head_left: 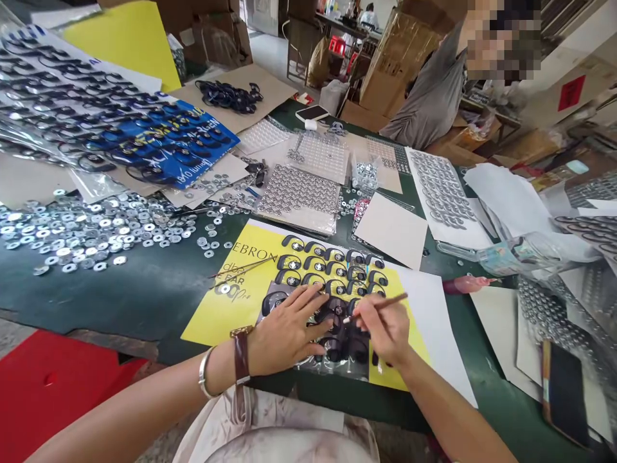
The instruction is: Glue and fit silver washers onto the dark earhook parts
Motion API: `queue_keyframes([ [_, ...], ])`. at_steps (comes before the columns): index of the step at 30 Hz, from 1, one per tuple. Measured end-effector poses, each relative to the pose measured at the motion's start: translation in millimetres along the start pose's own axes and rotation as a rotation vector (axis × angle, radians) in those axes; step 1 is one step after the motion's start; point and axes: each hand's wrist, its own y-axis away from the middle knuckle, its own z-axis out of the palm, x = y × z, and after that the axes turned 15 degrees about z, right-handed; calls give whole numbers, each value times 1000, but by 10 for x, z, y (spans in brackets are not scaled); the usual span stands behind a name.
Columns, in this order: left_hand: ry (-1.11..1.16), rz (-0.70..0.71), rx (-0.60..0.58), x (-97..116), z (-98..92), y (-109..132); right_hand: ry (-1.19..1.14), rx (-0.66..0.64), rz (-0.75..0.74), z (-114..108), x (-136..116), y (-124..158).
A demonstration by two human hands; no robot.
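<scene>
My left hand (284, 334) lies with fingers spread over rows of black hook-shaped pieces (315, 265), each with a small shiny round centre. Pinched in my right hand (390, 331) is a thin brown stick (396, 299) with a white tip, which points down at the pieces beside my left fingers. Under them lies a yellow printed sheet (207, 325). A dark, glossy film (357, 366) covers the nearer rows, and my hands hide some pieces there. Another thin pointed tool (245, 265) rests on the yellow sheet's left part, by a small metal washer (224, 289).
Loose metal washers (106, 231) are heaped at left, below stacked blue sheets (193, 154) of black hooks. Ahead is a tray of small round parts (299, 193). A white card (393, 228), a plastic bottle (511, 254) and a phone (563, 392) lie rightward. Another person (429, 96) is across the table.
</scene>
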Motion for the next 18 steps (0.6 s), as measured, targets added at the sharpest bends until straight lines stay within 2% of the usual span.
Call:
queue_keyframes([
  [4, 76, -10, -9, -21, -8, 44, 187, -55, -151, 90, 100, 298],
  [7, 105, -17, -36, -20, -19, 30, 249, -61, -193, 134, 141, 321],
  [18, 110, -39, 4, -38, 1, 39, 371, -76, -292, 132, 115, 384],
])
